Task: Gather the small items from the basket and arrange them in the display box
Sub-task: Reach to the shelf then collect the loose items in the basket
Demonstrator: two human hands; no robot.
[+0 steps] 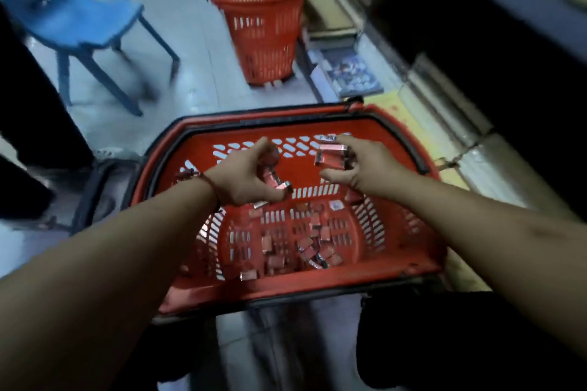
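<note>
A red shopping basket [406,225] with black handles sits on the floor in front of me. Several small red packets with silver ends [313,246] lie scattered on its bottom. My left hand [244,179] hovers over the basket's left half, fingers closed on a few of the red packets [279,182]. My right hand [362,163] is over the far right part, gripping a stacked bunch of red packets [330,157]. The display box is not in view.
A second, taller red basket [260,9] stands on the tiled floor ahead. A blue plastic chair [73,22] is at the left. Low shelves with books and boxed goods [349,70] run along the right. A dark bag [95,197] lies left of the basket.
</note>
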